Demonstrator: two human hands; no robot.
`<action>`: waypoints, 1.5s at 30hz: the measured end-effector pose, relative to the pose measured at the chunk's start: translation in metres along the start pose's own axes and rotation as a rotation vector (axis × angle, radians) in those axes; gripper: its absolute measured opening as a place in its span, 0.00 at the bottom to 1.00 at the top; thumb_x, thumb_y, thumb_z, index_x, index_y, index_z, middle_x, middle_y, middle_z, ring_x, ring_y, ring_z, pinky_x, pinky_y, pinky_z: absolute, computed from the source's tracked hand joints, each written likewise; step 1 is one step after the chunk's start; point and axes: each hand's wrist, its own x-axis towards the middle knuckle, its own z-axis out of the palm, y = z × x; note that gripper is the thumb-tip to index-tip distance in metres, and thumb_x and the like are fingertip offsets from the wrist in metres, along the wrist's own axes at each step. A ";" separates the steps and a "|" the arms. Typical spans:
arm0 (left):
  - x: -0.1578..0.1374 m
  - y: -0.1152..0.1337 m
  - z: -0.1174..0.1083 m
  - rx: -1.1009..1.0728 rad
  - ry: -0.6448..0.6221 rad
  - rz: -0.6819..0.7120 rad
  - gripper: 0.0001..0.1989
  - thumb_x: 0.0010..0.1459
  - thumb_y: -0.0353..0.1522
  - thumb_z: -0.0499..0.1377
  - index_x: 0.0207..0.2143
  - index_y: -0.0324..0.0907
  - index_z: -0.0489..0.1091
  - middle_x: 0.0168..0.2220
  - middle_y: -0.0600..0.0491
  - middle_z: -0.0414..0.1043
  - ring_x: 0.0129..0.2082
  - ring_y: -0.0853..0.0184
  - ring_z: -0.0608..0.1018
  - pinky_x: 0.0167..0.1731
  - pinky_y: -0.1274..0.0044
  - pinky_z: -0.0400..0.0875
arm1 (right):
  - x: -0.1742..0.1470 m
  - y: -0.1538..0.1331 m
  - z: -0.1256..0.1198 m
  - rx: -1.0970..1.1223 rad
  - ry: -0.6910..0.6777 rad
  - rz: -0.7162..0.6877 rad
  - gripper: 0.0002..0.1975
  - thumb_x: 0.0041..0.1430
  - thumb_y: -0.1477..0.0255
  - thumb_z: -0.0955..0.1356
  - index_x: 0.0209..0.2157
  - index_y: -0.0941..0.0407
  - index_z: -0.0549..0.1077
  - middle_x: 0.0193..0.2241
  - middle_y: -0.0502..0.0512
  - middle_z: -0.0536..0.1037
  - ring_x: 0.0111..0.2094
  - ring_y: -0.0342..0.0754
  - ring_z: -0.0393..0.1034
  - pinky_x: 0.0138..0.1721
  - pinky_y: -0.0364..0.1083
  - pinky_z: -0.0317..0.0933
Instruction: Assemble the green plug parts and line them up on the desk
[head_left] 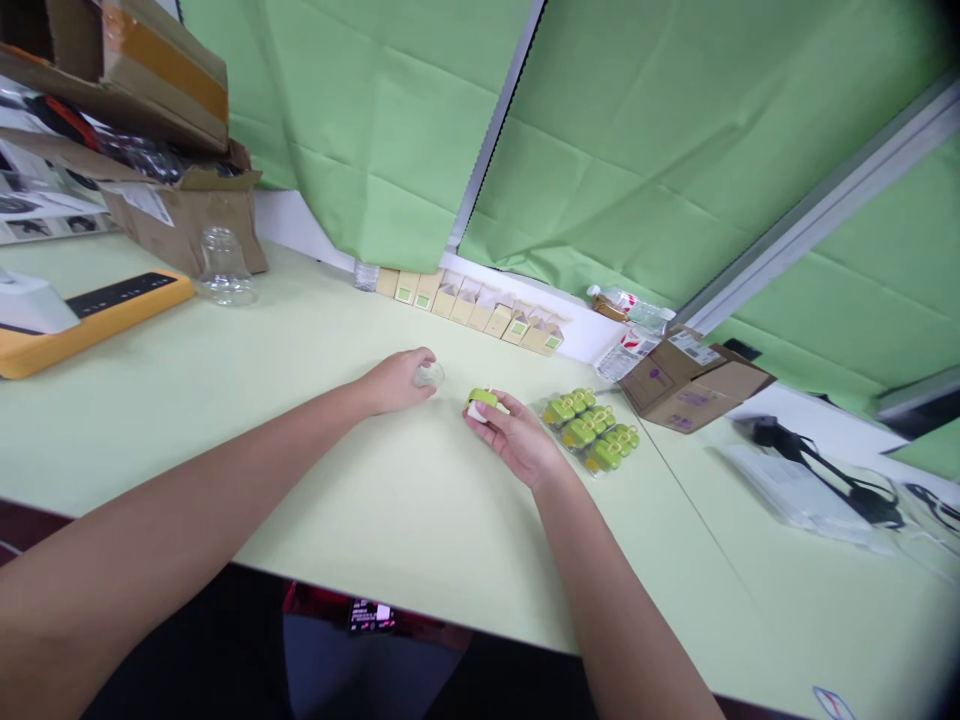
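Observation:
My left hand (397,382) is closed around a small clear container (430,376), held just above or on the table; its far end shows past my fingers. In my right hand (517,436), thumb and fingers grip a small lid (481,397), green on top and white below. A short gap separates the two hands. To the right of my right hand lie several green lids with loops (591,428), grouped in rows on what looks like clear plastic.
Along the wall stands a row of small cardboard boxes (480,307). A clear jar (223,268) and an open carton (187,215) stand at the left, near an orange-edged device (97,318). Another cardboard box (686,378), a plastic bottle (634,303) and a black headset (825,470) are at the right.

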 end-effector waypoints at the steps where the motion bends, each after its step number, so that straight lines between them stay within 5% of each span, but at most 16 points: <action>1: -0.002 0.004 -0.001 0.030 0.031 0.052 0.28 0.53 0.38 0.60 0.57 0.42 0.64 0.58 0.44 0.67 0.58 0.53 0.69 0.57 0.65 0.65 | -0.002 0.000 0.001 -0.010 -0.020 0.013 0.17 0.48 0.75 0.77 0.40 0.55 0.73 0.39 0.54 0.80 0.41 0.45 0.77 0.50 0.45 0.71; 4: -0.011 0.023 -0.006 0.054 0.054 0.290 0.30 0.54 0.32 0.57 0.60 0.42 0.61 0.62 0.46 0.62 0.63 0.54 0.63 0.62 0.64 0.59 | -0.005 -0.001 0.003 -0.047 -0.063 0.047 0.17 0.50 0.72 0.76 0.42 0.54 0.74 0.38 0.54 0.81 0.40 0.46 0.77 0.46 0.46 0.71; 9: -0.024 0.054 -0.007 -0.069 -0.170 0.475 0.28 0.56 0.27 0.55 0.60 0.48 0.64 0.59 0.49 0.67 0.59 0.58 0.68 0.58 0.67 0.64 | -0.006 -0.001 0.003 -0.067 -0.159 0.041 0.13 0.54 0.66 0.75 0.41 0.53 0.75 0.36 0.52 0.80 0.37 0.43 0.75 0.40 0.42 0.69; 14: -0.027 0.060 -0.003 -0.193 -0.235 0.479 0.27 0.56 0.25 0.54 0.58 0.50 0.67 0.56 0.50 0.70 0.52 0.61 0.74 0.52 0.70 0.69 | -0.005 0.004 0.004 -0.062 -0.222 0.059 0.15 0.56 0.63 0.74 0.43 0.52 0.73 0.37 0.51 0.79 0.35 0.43 0.74 0.38 0.42 0.68; 28: -0.020 0.051 0.000 -0.345 -0.368 0.420 0.28 0.56 0.28 0.58 0.59 0.50 0.68 0.65 0.51 0.61 0.59 0.61 0.71 0.54 0.72 0.68 | -0.005 0.004 0.006 -0.191 -0.226 0.080 0.09 0.54 0.70 0.68 0.38 0.55 0.72 0.26 0.50 0.76 0.25 0.43 0.70 0.25 0.41 0.62; 31: -0.021 0.051 0.000 -0.426 -0.434 0.358 0.27 0.53 0.27 0.59 0.57 0.48 0.71 0.67 0.49 0.58 0.52 0.60 0.76 0.46 0.72 0.73 | -0.003 0.007 0.007 -0.231 -0.221 0.074 0.07 0.53 0.70 0.67 0.34 0.56 0.72 0.23 0.51 0.75 0.23 0.43 0.67 0.22 0.42 0.60; 37: -0.023 0.058 0.005 -0.511 -0.434 0.336 0.32 0.50 0.24 0.59 0.59 0.46 0.68 0.60 0.46 0.69 0.38 0.66 0.79 0.38 0.74 0.73 | -0.003 0.007 0.011 -0.255 -0.164 0.050 0.07 0.50 0.69 0.66 0.29 0.57 0.72 0.20 0.50 0.71 0.21 0.43 0.63 0.19 0.42 0.60; 45: -0.025 0.059 0.003 -0.490 -0.404 0.364 0.16 0.51 0.24 0.57 0.42 0.41 0.78 0.62 0.47 0.66 0.44 0.65 0.79 0.43 0.75 0.71 | -0.001 0.009 0.011 -0.304 -0.124 0.061 0.08 0.49 0.66 0.64 0.27 0.56 0.71 0.15 0.47 0.66 0.17 0.43 0.57 0.16 0.42 0.55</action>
